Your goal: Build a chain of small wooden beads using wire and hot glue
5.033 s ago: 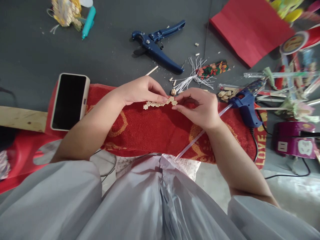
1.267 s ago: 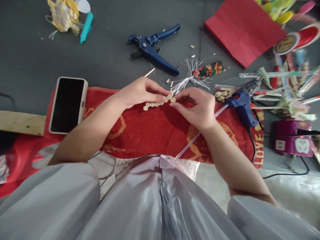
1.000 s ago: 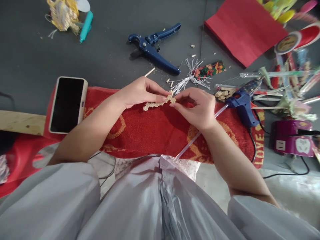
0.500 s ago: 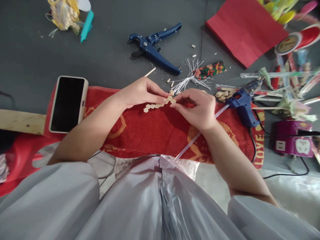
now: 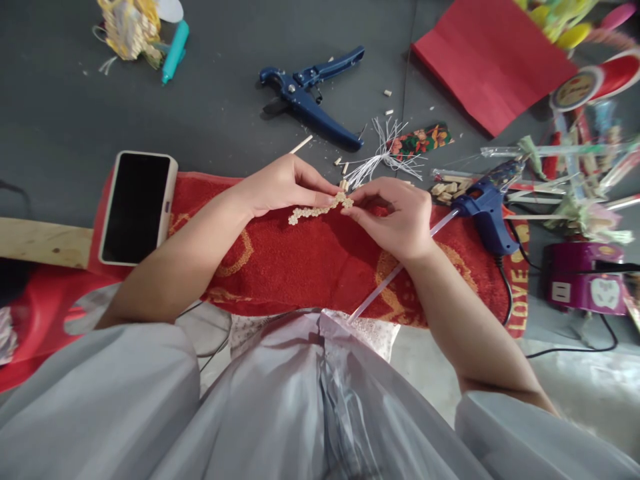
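Towel (image 5: 295,270), red with gold motifs, laid along the near edge of the grey worktop (image 5: 215,100); gold lettering at its right end (image 5: 519,303) reads "LOVE".
Glue stick (image 5: 377,292), translucent, running over the towel under the right forearm into a blue glue gun (image 5: 487,210).
Power socket unit (image 5: 583,277), purple, apple emblem, near edge at the right.
Smartphone (image 5: 136,207), pale case, dark screen, on the towel's left end.
Chain (image 5: 313,212), 1, small pale flower-shaped clusters, held above the towel's far edge, its left end hanging free.
Left hand (image 5: 280,183): thumb and forefinger pinching the chain toward its right part.
Right hand (image 5: 397,212): thumb and forefinger pinching the chain's right end.
White strands (image 5: 383,159), bundled, beyond the right hand, touching a floral-print strip (image 5: 427,139).
Pipe cutter (image 5: 325,117), blue, handles apart, mid-worktop.
Ribbon spool (image 5: 575,89), red, label writing too blurred to read, just beside red paper (image 5: 495,60), far right.
Pen (image 5: 175,53), teal, far left.
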`<state>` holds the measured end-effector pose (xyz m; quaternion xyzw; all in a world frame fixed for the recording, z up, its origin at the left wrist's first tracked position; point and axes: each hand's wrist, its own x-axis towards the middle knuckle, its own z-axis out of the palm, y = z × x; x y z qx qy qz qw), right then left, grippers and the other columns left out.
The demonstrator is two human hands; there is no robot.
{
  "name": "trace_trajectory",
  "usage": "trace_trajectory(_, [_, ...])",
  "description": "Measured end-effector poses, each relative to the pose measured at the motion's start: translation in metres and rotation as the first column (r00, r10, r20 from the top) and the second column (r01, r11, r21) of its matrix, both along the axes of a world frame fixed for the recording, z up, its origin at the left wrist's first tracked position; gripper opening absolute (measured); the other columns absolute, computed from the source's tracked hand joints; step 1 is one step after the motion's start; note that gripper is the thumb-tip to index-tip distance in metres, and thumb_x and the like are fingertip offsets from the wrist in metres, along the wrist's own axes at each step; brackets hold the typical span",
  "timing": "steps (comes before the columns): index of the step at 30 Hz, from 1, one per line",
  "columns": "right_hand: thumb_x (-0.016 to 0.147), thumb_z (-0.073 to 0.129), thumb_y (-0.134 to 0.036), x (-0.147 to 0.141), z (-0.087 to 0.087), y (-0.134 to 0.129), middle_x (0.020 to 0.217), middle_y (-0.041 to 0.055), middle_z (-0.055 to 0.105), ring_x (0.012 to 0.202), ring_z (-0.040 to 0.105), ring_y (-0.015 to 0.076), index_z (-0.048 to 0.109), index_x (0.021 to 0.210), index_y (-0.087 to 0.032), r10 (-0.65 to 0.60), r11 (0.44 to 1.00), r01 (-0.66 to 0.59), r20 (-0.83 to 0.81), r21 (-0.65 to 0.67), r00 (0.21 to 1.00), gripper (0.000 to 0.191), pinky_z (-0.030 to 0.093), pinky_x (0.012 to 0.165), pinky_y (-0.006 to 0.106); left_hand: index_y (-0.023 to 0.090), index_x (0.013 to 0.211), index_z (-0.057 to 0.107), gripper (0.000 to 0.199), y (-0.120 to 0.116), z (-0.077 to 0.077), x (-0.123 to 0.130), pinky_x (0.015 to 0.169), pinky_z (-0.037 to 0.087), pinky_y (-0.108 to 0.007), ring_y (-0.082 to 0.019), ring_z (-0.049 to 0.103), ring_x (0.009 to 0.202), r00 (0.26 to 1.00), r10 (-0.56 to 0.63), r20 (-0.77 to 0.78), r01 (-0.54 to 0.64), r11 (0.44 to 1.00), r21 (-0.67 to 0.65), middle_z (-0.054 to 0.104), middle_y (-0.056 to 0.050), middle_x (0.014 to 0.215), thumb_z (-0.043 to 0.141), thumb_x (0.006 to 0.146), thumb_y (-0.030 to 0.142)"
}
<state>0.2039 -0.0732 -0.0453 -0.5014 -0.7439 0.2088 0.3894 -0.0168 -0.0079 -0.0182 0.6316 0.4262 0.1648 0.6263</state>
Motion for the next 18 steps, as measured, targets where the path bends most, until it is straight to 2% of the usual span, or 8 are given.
trace_trajectory(12, [0.081, 0.078, -0.03, -0.0006, 0.0004, -0.0002, 0.079, 0.0028, 0.075, 0.071, 0.067, 0.0178, 0.072, 0.082, -0.022, 0.006, 1.0, -0.006, -0.02, 0.029, 1.0, 0.01, 0.057, 0.069, 0.033, 0.019, 0.099, 0.084, 0.035, 0.0001, -0.0018, -0.0003, 0.085, 0.058, -0.03, -0.019, 0.075, 0.091, 1.0, 0.002, 0.009, -0.002, 1.0, 0.006, 0.082, -0.003, 0.092, 0.087, 0.068, 0.036])
trace_trajectory(18, [0.081, 0.078, -0.03, -0.0005, 0.0004, 0.0002, 0.079, 0.0027, 0.075, 0.071, 0.067, 0.0178, 0.072, 0.082, -0.022, 0.005, 1.0, -0.005, -0.016, 0.019, 1.0, 0.01, 0.058, 0.07, 0.033, 0.019, 0.099, 0.084, 0.033, 0.0003, -0.0009, 0.0001, 0.088, 0.057, -0.032, -0.02, 0.074, 0.091, 1.0, 0.01, 0.006, -0.01, 1.0, -0.003, 0.082, -0.003, 0.09, 0.087, 0.069, 0.033])
